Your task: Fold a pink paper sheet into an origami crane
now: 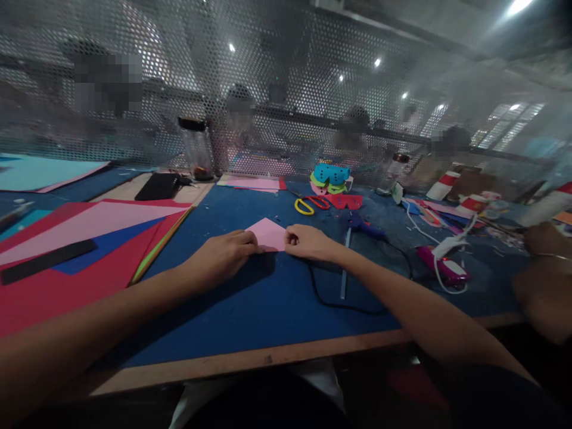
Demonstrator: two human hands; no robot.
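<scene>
A small piece of pink paper [270, 236] lies on the blue table mat, its peak pointing away from me and its near edge straight, like a folded triangle. My left hand [235, 249] has its curled fingers pressed on the paper's left corner. At the right corner, my right hand [310, 241] pinches the paper between thumb and curled fingers. Just beyond the paper are scissors [304, 207] with yellow and red handles. To the right of my right hand lies a blue glue gun [364, 226] with a clear glue stick [345, 262].
Coloured sheets [102, 262] cover the left side. A black pouch [157, 186] and a jar [196, 149] stand behind. Stacked cut-paper shapes [330, 176] sit at the back. A magenta device [444, 266] with a white cable and another person's hand [547, 238] are at right.
</scene>
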